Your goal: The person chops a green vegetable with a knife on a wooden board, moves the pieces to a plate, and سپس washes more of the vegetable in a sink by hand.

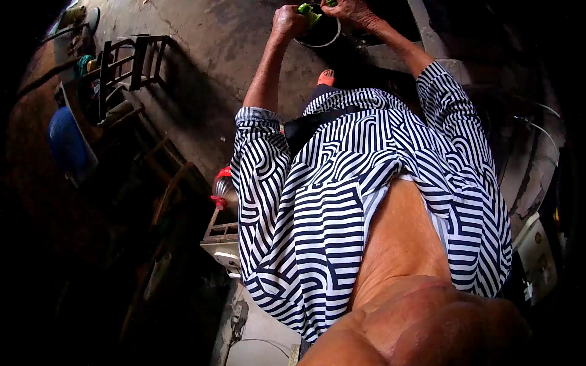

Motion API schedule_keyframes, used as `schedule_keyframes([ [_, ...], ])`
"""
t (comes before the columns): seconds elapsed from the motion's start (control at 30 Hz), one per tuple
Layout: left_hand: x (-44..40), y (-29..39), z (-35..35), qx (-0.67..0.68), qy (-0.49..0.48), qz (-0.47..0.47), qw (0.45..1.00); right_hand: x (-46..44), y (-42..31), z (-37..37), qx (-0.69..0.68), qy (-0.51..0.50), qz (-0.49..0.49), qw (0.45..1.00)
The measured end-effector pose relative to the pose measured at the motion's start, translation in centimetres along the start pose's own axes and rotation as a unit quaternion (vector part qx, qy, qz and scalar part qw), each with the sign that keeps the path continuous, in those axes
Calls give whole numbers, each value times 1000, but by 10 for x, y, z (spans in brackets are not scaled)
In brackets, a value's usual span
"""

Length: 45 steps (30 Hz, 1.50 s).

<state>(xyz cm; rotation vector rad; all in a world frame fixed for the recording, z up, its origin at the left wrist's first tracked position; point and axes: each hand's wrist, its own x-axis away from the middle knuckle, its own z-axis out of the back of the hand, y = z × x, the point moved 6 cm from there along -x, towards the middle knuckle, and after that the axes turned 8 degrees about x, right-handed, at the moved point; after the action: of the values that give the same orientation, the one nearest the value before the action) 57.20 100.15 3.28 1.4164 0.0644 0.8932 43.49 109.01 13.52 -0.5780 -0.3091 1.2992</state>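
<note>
My left hand [289, 23] is closed on a bright green leafy vegetable [312, 16], held over the rim of a dark round container [332, 41]. Opposite it, at the top edge of the view, my right hand [357, 13] has its fingers closed by another bit of green leaf [331, 2]. The container's inside is dark, and I cannot make out what lies in it. Both hands are partly turned away from view, with the forearms reaching forward from striped sleeves.
A small wooden stool or rack [135, 64] stands on the concrete floor [204, 46] at left. Near it is a blue rounded object [66, 143]. A red-capped clear bottle [223, 186] is beside my left sleeve. An orange shoe [326, 77] shows below the container.
</note>
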Motion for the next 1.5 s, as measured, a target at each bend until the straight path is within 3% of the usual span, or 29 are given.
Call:
schedule_keyframes([
  [0.07, 18, 41, 3, -116, 156, -243, 950, -2, 12, -24, 20, -27, -59, 998],
  [0.1, 20, 46, -3, -117, 155, -246, 950, -2, 24, -39, 41, -56, -116, 991],
  [0.17, 24, 52, -10, -138, 223, -260, 929, -3, 52, -63, 92, -26, -137, 986],
  [0.23, 24, 47, -20, -181, 253, -227, 923, 3, 63, -69, -41, -41, -206, 977],
  [0.33, 31, 46, -33, -67, 329, -305, 891, 4, 82, -76, -46, 4, -195, 980],
  [0.5, 45, 48, -43, 94, 325, -283, 898, 9, 67, -57, -4, 24, -188, 982],
  [0.57, 52, 56, -40, 138, 276, -339, 889, 11, 61, -56, -63, 23, -170, 983],
  [0.6, 49, 52, -39, 138, 276, -338, 889, 13, 64, -57, -63, 22, -169, 983],
  [0.67, 26, 30, -40, 331, 214, -203, 896, 13, 56, -58, 11, -3, -38, 999],
  [0.7, 18, 23, -37, 331, 216, -203, 896, 14, 47, -51, 11, -3, -36, 999],
  [0.77, -7, -9, -31, 493, 189, -121, 841, 18, 14, -42, -101, -109, -36, 988],
  [0.8, -4, -8, -19, 491, 224, -82, 838, 21, 11, -45, -161, -174, -57, 970],
  [0.83, -1, -6, -14, 567, 207, -64, 795, 22, 8, -41, -161, -176, -55, 970],
  [0.87, -3, -15, -2, 512, 220, -70, 827, 24, 2, -33, -160, -181, -44, 969],
  [0.97, -17, -53, 23, 573, 229, -58, 785, 17, 14, -29, -128, -165, -68, 976],
  [1.03, -28, -56, 14, 724, 49, -48, 686, 9, 17, -22, -217, -194, -142, 946],
  [1.07, 3, -22, 18, 653, 35, -92, 751, 6, 28, -25, -216, -188, -144, 947],
  [1.13, 18, -6, 9, 671, -3, -82, 737, -13, 39, -29, -64, -124, -34, 990],
  [1.17, 25, 0, 4, 690, -35, -72, 719, -13, 43, -31, -64, -126, -33, 989],
  [1.23, 32, 2, -3, 682, -49, -76, 726, -6, 40, -31, -165, -169, -66, 970],
  [1.27, 35, 7, -8, 685, -78, -80, 719, -3, 46, -42, -270, -212, -99, 934],
  [1.3, 37, 13, -14, 688, -108, -86, 713, -2, 41, -38, -270, -213, -100, 934],
  [1.37, 43, 26, -22, 665, -101, -89, 734, 2, 37, -25, -365, -183, -199, 891],
  [1.43, 38, 19, -27, 591, -32, -56, 804, 1, 41, -23, -333, -152, -178, 914],
  [1.5, 32, 25, -37, 570, -7, -40, 820, 1, 62, -35, -392, -78, -248, 882],
])
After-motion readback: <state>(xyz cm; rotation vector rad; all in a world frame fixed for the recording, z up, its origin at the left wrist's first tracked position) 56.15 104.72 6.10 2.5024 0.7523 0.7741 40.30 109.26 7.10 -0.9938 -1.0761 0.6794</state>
